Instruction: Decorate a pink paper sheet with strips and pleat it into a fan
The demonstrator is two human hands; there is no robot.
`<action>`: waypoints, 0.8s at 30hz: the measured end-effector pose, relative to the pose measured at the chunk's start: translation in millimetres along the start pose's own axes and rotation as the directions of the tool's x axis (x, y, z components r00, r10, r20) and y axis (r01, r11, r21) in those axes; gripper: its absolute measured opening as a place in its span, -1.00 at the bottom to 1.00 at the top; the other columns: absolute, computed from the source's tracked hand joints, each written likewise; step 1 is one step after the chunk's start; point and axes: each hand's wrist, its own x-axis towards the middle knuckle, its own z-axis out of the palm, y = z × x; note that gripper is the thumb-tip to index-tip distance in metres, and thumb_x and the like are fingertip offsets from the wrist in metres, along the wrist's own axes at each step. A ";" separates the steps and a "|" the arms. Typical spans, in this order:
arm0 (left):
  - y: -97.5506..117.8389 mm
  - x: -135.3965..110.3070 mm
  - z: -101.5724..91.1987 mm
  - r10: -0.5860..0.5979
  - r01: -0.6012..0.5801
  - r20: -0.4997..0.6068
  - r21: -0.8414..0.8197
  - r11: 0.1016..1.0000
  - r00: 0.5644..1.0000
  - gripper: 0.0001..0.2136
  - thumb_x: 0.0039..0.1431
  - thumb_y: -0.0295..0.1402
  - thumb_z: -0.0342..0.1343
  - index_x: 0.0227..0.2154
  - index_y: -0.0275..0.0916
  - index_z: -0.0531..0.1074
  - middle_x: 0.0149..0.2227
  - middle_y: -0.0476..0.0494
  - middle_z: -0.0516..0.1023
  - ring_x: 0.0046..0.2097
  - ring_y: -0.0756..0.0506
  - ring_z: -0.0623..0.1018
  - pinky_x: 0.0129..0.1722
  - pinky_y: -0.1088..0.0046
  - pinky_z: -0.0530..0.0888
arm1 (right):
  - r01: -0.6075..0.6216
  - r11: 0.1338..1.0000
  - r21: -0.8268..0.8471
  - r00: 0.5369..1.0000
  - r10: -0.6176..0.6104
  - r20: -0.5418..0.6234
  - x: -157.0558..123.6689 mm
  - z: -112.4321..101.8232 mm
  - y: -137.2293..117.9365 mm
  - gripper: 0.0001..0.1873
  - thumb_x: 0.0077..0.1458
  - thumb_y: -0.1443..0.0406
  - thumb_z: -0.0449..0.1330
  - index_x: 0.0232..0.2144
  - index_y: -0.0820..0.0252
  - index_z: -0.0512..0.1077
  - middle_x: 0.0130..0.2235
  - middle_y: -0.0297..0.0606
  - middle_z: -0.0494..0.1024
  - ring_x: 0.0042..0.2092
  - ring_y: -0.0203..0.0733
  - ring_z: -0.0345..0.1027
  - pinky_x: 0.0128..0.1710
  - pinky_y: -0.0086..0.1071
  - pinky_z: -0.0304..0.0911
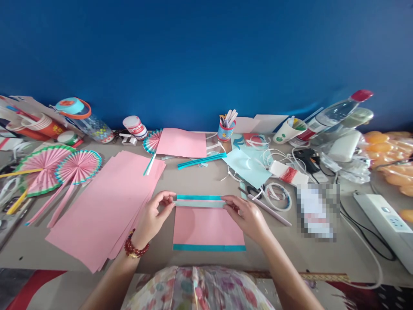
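A pink sheet of paper (pixel 209 226) with a teal band (pixel 209 248) along its near edge lies flat in front of me. Across its far end, below another teal band (pixel 200 197), runs a pale strip of paper (pixel 199 203). My left hand (pixel 157 212) pinches the strip's left end between thumb and fingers. At the opposite end, my right hand (pixel 244 215) grips it the same way. The strip is stretched straight between them; whether it touches the sheet underneath I cannot tell.
Left lie stacked pink sheets (pixel 106 202) and folded paper fans (pixel 79 167). Behind are teal strips (pixel 201 161), a pen cup (pixel 226 130) and light blue paper (pixel 248 165). Right are a lilac stick (pixel 271 211), cables, a plastic bottle (pixel 335 114) and a power strip (pixel 387 224).
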 end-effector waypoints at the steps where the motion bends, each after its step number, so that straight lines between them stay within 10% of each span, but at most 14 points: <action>1: 1.0 -0.9 -0.2 -0.022 0.021 -0.006 -0.042 0.999 1.000 -0.80 0.25 -0.22 0.09 -0.13 -0.15 0.44 -0.25 -0.06 0.49 -0.20 -0.06 0.51 -0.15 0.43 0.46 | -0.021 0.999 0.040 1.000 0.020 0.011 -1.1 -1.9 -1.4 -0.77 0.20 0.29 0.07 -0.13 0.09 0.48 -0.26 -0.30 0.62 -0.33 -0.23 0.46 -0.35 -0.41 0.26; 10: 19.7 -3.4 9.8 -0.065 -0.113 -0.243 -0.651 0.750 0.968 -0.70 0.14 -0.17 0.21 -0.08 -0.12 0.44 -0.15 -0.13 0.45 -0.17 -0.06 0.47 -0.18 0.43 0.48 | -0.222 0.772 0.596 0.975 0.192 0.114 -19.1 8.9 -23.5 -0.92 0.06 0.28 0.20 -0.36 0.16 0.46 -0.43 -0.31 0.58 -0.42 -0.28 0.44 -0.39 -0.42 0.32; 13: 29.4 -10.3 31.5 -0.011 -0.066 -0.090 -0.797 0.600 0.996 -0.54 0.13 0.01 0.16 0.02 -0.13 0.41 0.00 -0.26 0.45 -0.13 -0.13 0.49 -0.18 0.32 0.52 | -0.271 0.576 0.771 0.957 0.243 0.155 -22.7 24.0 -30.9 -0.80 0.03 0.17 0.26 -0.38 0.18 0.42 -0.47 -0.30 0.58 -0.49 -0.30 0.38 -0.44 -0.42 0.31; 15: 32.3 -17.4 46.8 -0.033 0.090 0.091 -0.741 0.666 0.995 -0.55 0.14 -0.07 0.20 0.04 -0.16 0.40 0.04 -0.29 0.46 -0.08 -0.16 0.52 -0.15 0.30 0.53 | -0.291 0.514 0.807 0.950 0.258 0.178 -24.8 31.9 -35.4 -0.74 0.00 0.12 0.29 -0.40 0.19 0.42 -0.49 -0.30 0.57 -0.52 -0.33 0.34 -0.47 -0.43 0.28; 19: 31.2 -23.3 60.8 -0.120 0.150 0.090 -0.575 0.804 0.989 -0.72 0.19 -0.13 0.17 -0.16 -0.21 0.50 -0.08 -0.19 0.55 -0.19 -0.10 0.54 -0.12 0.36 0.50 | -0.295 0.539 0.789 0.949 0.264 0.174 -31.2 39.0 -41.3 -0.70 0.00 0.09 0.31 -0.42 0.19 0.41 -0.51 -0.34 0.53 -0.52 -0.33 0.33 -0.47 -0.44 0.25; 24: 32.6 -18.9 51.5 -0.119 0.106 0.022 -0.625 0.773 0.993 -0.74 0.22 -0.13 0.14 -0.28 -0.24 0.52 -0.24 -0.13 0.56 -0.31 -0.03 0.50 -0.21 0.42 0.48 | -0.229 0.669 0.707 0.968 0.230 0.096 -39.2 38.3 -38.8 -0.77 0.06 0.13 0.25 -0.41 0.18 0.41 -0.54 -0.37 0.48 -0.52 -0.34 0.28 -0.49 -0.46 0.21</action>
